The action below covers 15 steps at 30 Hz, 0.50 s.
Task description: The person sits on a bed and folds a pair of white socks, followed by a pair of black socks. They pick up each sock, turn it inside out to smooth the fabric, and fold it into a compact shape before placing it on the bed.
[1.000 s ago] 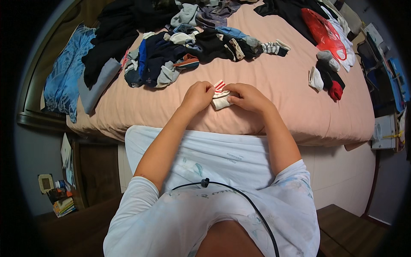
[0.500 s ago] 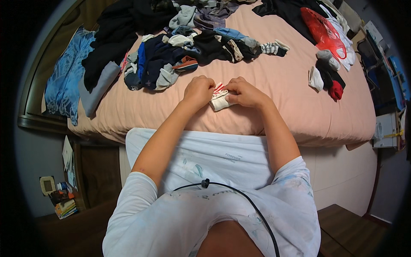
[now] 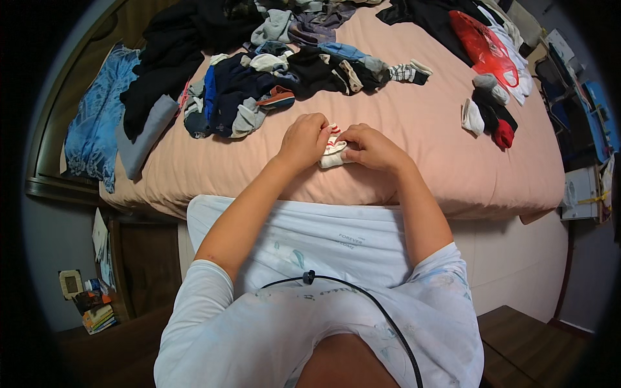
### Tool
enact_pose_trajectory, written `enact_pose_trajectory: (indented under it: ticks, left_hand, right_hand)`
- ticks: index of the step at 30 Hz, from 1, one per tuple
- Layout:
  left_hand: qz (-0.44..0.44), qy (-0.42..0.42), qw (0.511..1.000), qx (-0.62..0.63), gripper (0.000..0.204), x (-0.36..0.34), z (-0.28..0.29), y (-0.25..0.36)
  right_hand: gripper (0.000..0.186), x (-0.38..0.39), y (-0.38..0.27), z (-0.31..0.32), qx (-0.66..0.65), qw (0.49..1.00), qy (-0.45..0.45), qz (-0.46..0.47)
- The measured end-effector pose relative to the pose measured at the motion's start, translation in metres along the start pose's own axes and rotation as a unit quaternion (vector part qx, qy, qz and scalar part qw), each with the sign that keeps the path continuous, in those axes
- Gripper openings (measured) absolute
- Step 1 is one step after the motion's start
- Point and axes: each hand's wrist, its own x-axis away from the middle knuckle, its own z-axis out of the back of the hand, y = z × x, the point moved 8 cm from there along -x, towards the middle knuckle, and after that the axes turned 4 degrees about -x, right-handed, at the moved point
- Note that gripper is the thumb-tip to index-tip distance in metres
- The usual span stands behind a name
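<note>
Between my hands, close to the bed's front edge, is a white sock (image 3: 332,159) with red stripes, folded into a small bundle. My left hand (image 3: 304,142) is closed on its left side, thumb and fingers pinching the striped part. From the right, my right hand (image 3: 370,147) grips the bundle's other edge with bent fingers. Part of the sock is hidden behind the fingers. Beyond them lies a pile of dark clothes and socks (image 3: 239,97), with an orange-striped sock (image 3: 277,98) on its near side.
A pink sheet (image 3: 440,168) covers the bed. At the right are a white sock (image 3: 472,118), a black and red sock bundle (image 3: 499,123) and a red plastic bag (image 3: 482,45). Along the left lie a folded grey garment (image 3: 145,136) and blue lace fabric (image 3: 100,123).
The right hand has shifted slightly down, and less of the red-striped part shows. Both hands keep their hold on the sock.
</note>
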Motion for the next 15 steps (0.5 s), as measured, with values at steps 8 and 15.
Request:
enact_pose_trajectory:
  ticks: [8, 15]
  left_hand:
    - [-0.017, -0.07, 0.997, 0.041, 0.012, 0.002, 0.001, 0.026]
    - [-0.203, -0.063, 0.977, -0.027, 0.009, 0.023, -0.002, 0.052]
  right_hand:
    - [0.028, 0.002, 0.011, -0.003, -0.078, 0.994, 0.044, -0.054]
    - [0.04, 0.01, -0.008, -0.001, -0.039, 0.993, 0.109, -0.013]
